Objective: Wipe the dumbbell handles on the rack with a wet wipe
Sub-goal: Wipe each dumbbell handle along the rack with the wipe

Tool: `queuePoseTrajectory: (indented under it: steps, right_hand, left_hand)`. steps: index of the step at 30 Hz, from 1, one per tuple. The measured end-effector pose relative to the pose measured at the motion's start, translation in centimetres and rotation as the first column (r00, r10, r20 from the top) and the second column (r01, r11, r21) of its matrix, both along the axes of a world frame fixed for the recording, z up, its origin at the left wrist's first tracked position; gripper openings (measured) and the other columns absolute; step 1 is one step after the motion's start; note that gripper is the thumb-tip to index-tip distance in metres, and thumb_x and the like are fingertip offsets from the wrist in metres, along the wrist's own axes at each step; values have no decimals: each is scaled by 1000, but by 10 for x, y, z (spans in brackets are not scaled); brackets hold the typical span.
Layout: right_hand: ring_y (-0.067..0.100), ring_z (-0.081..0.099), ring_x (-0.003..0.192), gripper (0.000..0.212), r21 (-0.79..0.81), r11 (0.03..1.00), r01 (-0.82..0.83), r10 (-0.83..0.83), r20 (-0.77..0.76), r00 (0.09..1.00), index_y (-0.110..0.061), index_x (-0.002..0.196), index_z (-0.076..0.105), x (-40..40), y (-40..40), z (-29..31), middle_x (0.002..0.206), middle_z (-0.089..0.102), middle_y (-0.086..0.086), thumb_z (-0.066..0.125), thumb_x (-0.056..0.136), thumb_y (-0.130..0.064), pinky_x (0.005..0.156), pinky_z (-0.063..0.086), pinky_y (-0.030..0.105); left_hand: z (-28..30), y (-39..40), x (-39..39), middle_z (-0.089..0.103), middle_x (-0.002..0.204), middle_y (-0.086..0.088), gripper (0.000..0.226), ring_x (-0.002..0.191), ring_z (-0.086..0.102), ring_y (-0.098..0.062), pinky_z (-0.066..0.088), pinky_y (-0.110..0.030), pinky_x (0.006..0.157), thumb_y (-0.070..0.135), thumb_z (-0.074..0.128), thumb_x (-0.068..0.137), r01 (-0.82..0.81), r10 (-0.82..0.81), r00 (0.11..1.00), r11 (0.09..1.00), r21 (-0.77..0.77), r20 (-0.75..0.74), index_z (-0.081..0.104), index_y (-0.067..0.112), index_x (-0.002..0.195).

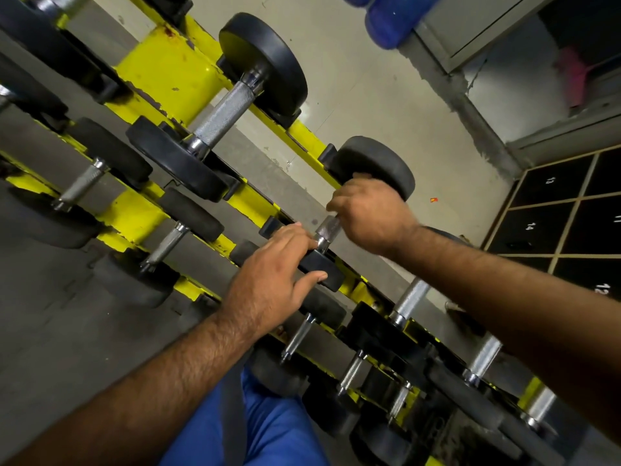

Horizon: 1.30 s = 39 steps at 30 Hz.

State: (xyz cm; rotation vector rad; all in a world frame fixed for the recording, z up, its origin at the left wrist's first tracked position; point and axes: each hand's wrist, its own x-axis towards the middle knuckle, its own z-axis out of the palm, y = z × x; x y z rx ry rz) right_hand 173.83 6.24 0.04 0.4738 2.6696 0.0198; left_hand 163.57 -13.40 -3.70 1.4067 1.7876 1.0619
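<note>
A yellow rack (pixel 164 72) carries several black dumbbells with knurled steel handles. My right hand (pixel 369 213) grips the handle (pixel 328 227) of one dumbbell on the upper rail, close to its far head (pixel 379 164). No wet wipe shows; the curled fingers hide whatever lies under them. My left hand (pixel 272 280) rests on the near head (pixel 322 269) of that same dumbbell, fingers fairly straight, thumb along its lower edge. A bigger dumbbell handle (pixel 223 117) lies bare to the left.
More dumbbells fill the lower rails, one with its handle (pixel 411 299) just right of my hands. Numbered black lockers (pixel 537 210) stand at the right and a blue roll (pixel 396 18) at the top. My blue trouser leg (pixel 268 428) is at the bottom.
</note>
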Motion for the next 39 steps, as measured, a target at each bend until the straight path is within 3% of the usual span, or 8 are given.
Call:
queuePoseTrajectory:
  steps: [4,8,12,16,20,33,37,39]
  right_hand:
    - [20,62,102,29,-98,987,-125,130,55,990,-22,105,72,2,-28,-9,101,71,-2,47,90,-25,98,43,40]
    - [20,60,104,39,53,993,109,-107,-39,994,-19,107,72,1,-13,-5,103,70,0,36,92,-20,102,41,39]
    - [22,60,111,25,-59,997,-45,44,-29,999,-18,111,71,10,-33,-8,111,69,2,55,92,-20,110,37,40]
    - [24,56,119,30,64,986,155,-152,-44,987,-15,118,67,7,-16,0,120,66,6,47,96,-19,108,39,40]
    - [20,59,108,45,-19,1000,2,-2,15,1000,-18,111,70,2,-24,-4,108,69,1,28,95,-29,107,37,37]
    - [22,61,109,34,-4,999,53,-53,-65,996,-16,111,72,6,-8,0,110,71,3,45,91,-19,104,42,38]
    - [19,63,106,29,-278,945,-171,160,-59,985,-19,111,73,7,-23,2,110,72,-1,61,86,-15,100,45,39]
    - [20,64,109,27,-186,975,-121,107,-82,991,-20,110,74,7,-5,4,111,73,-1,60,88,-14,106,43,41]
  left_hand:
    - [-1,0,1,62,122,-4,39,133,47,-20,42,-33,107,30,75,85,5,-5,1000,1000,9,-9,61,7,114]
    - [0,0,0,61,122,-5,41,133,48,-22,44,-38,107,39,65,88,11,-11,1000,1000,3,-3,61,7,113]
    - [2,1,0,62,121,-7,41,131,50,-24,46,-42,106,36,67,88,15,-15,1000,1000,8,-12,61,5,113]
    - [1,1,-1,62,121,-6,39,131,49,-22,44,-38,107,32,71,87,22,-22,1000,1000,3,-19,61,5,112]
    - [2,1,-1,61,121,-5,38,131,48,-21,42,-34,107,34,68,87,28,-27,999,1000,5,-36,60,6,113]
    - [0,1,-6,60,128,-5,40,134,47,-19,43,-31,105,29,75,85,26,-26,1000,999,-24,4,60,8,116]
    - [2,0,-4,58,131,-8,42,133,48,-20,43,-30,102,31,75,85,25,-25,1000,1000,-14,0,59,8,117]
    - [1,-1,-5,58,131,-5,42,133,47,-16,41,-26,102,33,74,86,10,-10,1000,1000,-20,1,59,9,118]
